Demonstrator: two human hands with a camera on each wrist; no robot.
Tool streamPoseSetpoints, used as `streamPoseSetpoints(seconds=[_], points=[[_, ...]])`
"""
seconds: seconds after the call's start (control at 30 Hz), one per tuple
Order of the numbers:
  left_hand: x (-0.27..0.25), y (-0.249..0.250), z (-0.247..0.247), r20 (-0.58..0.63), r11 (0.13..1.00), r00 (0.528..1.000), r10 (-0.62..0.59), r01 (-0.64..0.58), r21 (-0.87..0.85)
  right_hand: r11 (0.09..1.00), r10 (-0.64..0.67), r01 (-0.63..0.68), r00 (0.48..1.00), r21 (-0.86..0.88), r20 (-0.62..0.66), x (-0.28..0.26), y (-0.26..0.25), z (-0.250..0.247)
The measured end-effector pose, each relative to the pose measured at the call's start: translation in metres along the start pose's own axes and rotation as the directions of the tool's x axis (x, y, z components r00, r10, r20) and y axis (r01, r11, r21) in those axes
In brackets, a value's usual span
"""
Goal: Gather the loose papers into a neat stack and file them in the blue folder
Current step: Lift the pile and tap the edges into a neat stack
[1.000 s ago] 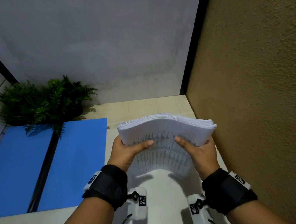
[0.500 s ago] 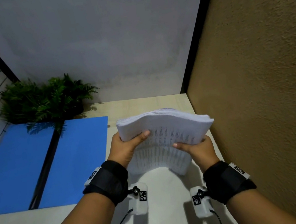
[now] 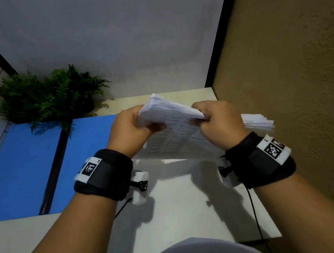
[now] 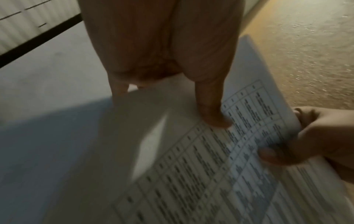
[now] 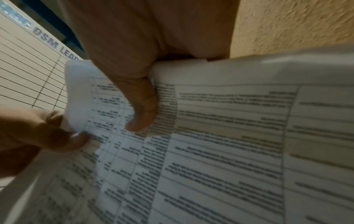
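A thick stack of printed papers point(image 3: 176, 133) is held in the air over the right side of the desk, its printed face toward me. My left hand point(image 3: 134, 131) grips its left edge, thumb on the printed face point(image 4: 214, 115). My right hand point(image 3: 215, 120) grips the upper right part, thumb pressed on the page point(image 5: 143, 112). A corner of the papers sticks out past my right wrist. The blue folder point(image 3: 37, 168) lies open and flat on the desk to the left, with a dark spine down its middle.
A green fern plant point(image 3: 49, 96) stands behind the folder at the back left. A brown textured wall point(image 3: 297, 83) closes the right side, close to the papers. The pale desk point(image 3: 175, 212) stretches below my hands to its near edge.
Both hands have lifted the stack up and away from me and turned it. The grip has tightened, with the hands now curled over the top edge and closer together.
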State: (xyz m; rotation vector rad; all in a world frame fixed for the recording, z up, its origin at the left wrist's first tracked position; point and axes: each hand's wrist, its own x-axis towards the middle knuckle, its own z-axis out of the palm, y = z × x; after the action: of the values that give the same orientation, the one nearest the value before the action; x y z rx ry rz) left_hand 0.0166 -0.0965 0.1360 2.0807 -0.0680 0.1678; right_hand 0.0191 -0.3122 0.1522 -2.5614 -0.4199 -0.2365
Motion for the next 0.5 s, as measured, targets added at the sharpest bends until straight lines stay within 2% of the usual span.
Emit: streamPoseSetpoints(seconds=[0.03,0.13,0.23,0.3,0.37,0.4,0.47,0.5], points=[[-0.001,-0.002,0.005,0.031,0.989,0.996,-0.079,0.082,-0.123,1.0,-0.009,0.009,1.0,-0.003,0.002,0.0,-0.002,0.001],[-0.006,-0.021,0.013,-0.01,0.942,0.983,-0.181,0.17,-0.289,0.998,0.064,-0.064,0.998,0.01,0.0,-0.003,0.013,0.001],[-0.011,-0.043,0.009,-0.029,0.874,0.966,-0.256,0.218,-0.434,0.965,0.264,-0.264,0.963,-0.014,0.063,-0.008,0.049,-0.007],[-0.013,-0.053,0.002,-0.019,0.829,0.956,-0.294,0.245,-0.502,0.907,0.402,-0.407,0.913,0.11,0.067,-0.016,0.069,-0.014],[-0.015,-0.06,-0.003,0.004,0.789,0.951,-0.308,0.258,-0.558,0.778,0.521,-0.489,0.853,0.394,0.029,-0.025,0.086,-0.017],[-0.016,-0.063,-0.004,0.008,0.778,0.948,-0.317,0.265,-0.57,0.663,0.569,-0.485,0.822,0.57,0.037,-0.03,0.092,-0.016],[-0.016,-0.067,-0.003,0.009,0.762,0.947,-0.322,0.264,-0.591,0.374,0.62,-0.479,0.766,0.794,0.17,-0.038,0.1,-0.007],[-0.016,-0.068,-0.001,0.005,0.748,0.944,-0.329,0.264,-0.609,0.286,0.609,-0.504,0.752,0.815,0.252,-0.041,0.102,0.002]])
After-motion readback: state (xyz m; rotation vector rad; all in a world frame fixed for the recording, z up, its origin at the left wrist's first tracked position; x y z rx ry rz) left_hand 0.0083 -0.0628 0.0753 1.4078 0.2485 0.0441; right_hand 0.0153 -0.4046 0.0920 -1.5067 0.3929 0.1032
